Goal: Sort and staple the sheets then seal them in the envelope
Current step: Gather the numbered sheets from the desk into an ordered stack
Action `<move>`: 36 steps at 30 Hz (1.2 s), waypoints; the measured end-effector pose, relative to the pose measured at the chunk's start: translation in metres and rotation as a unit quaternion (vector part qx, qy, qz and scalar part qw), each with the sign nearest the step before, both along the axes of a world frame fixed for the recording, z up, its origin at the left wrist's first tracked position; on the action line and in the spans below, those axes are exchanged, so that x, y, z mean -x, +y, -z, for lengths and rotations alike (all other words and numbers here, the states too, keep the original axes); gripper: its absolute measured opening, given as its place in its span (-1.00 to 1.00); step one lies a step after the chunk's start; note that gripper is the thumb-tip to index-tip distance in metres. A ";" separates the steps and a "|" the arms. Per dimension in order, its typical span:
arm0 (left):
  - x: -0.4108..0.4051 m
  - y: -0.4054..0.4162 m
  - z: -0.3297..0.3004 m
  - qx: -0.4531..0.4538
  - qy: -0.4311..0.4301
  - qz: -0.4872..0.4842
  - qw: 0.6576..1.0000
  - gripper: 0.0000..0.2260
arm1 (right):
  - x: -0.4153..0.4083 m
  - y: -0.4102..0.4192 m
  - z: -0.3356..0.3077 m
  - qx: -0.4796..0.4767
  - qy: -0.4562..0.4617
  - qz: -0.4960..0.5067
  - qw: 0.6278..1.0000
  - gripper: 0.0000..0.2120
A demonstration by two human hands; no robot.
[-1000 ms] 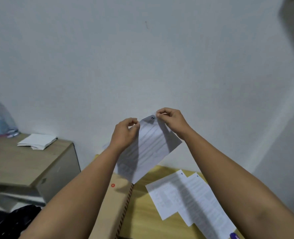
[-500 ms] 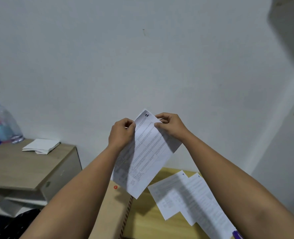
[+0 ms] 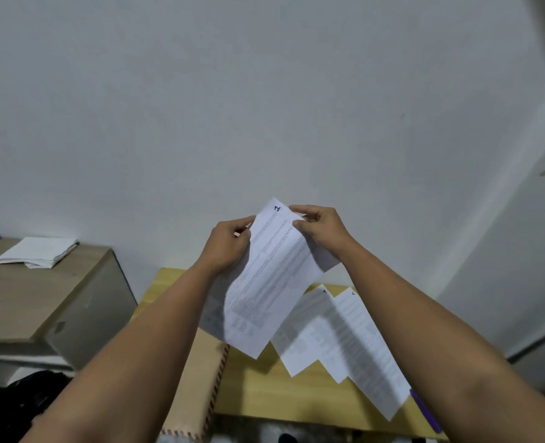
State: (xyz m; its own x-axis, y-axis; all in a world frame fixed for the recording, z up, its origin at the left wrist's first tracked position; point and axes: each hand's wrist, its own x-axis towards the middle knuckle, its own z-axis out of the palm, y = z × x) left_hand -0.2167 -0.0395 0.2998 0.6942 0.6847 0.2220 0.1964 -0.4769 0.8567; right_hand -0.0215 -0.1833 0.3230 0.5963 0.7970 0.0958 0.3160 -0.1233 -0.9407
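Both hands are up at centre frame, holding printed sheets (image 3: 271, 282) in the air above the desk (image 3: 264, 388). The left hand (image 3: 226, 247) pinches the left edge near the top; the right hand (image 3: 320, 230) pinches the top right corner, beside a handwritten mark. At least two sheets overlap, tilted. More sheets on the desk (image 3: 344, 340) fan out at lower right, with a purple pen (image 3: 424, 410) touching their right edge. The brown envelope (image 3: 197, 388) lies at lower centre, overhanging the desk's left edge.
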 end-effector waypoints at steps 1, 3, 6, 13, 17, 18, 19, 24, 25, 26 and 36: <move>-0.006 0.003 0.008 0.007 0.009 0.007 1.000 -0.60 | -0.005 0.000 0.008 0.010 0.015 0.002 1.000 -0.65; -0.020 0.011 0.029 0.020 0.040 0.010 0.999 -0.59 | -0.015 0.001 0.027 0.031 0.058 0.004 0.998 -0.66; -0.041 0.027 0.063 0.034 0.084 0.012 0.996 -0.59 | -0.037 0.006 0.065 0.076 0.105 0.019 0.991 -0.74; -0.084 0.058 0.161 0.060 0.135 0.042 0.988 -0.59 | -0.132 0.017 0.205 0.229 0.110 0.159 0.954 -0.80; -0.108 0.074 0.210 0.103 0.179 0.048 0.977 -0.62 | -0.181 0.022 0.285 0.342 0.079 0.147 0.925 -0.76; -0.115 0.079 0.219 0.118 0.180 0.049 0.975 -0.62 | -0.189 0.027 0.298 0.361 0.059 0.136 0.921 -0.76; -0.121 0.083 0.228 0.131 0.175 0.054 0.974 -0.61 | -0.193 0.031 0.307 0.378 0.032 0.121 0.917 -0.74; -0.141 0.102 0.265 0.155 0.163 0.097 0.970 -0.52 | -0.214 0.051 0.346 0.453 -0.072 0.055 0.887 -0.59; -0.143 0.105 0.271 0.162 0.169 0.094 0.967 -0.52 | -0.216 0.053 0.353 0.455 -0.076 0.053 0.886 -0.62; -0.144 0.108 0.277 0.169 0.177 0.090 0.965 -0.53 | -0.217 0.056 0.358 0.453 -0.080 0.057 0.886 -0.66; -0.138 0.121 0.292 0.208 0.202 0.057 0.955 -0.68 | -0.209 0.072 0.374 0.415 -0.114 0.154 0.890 -0.74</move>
State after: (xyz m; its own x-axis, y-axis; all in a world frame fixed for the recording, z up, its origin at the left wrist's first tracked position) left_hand -0.0789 0.0818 0.0078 0.7412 0.5695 -0.3554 0.5187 -0.1499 0.8417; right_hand 0.1877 -0.1116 -0.0508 0.8392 0.4516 -0.3030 0.3172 -0.8591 -0.4016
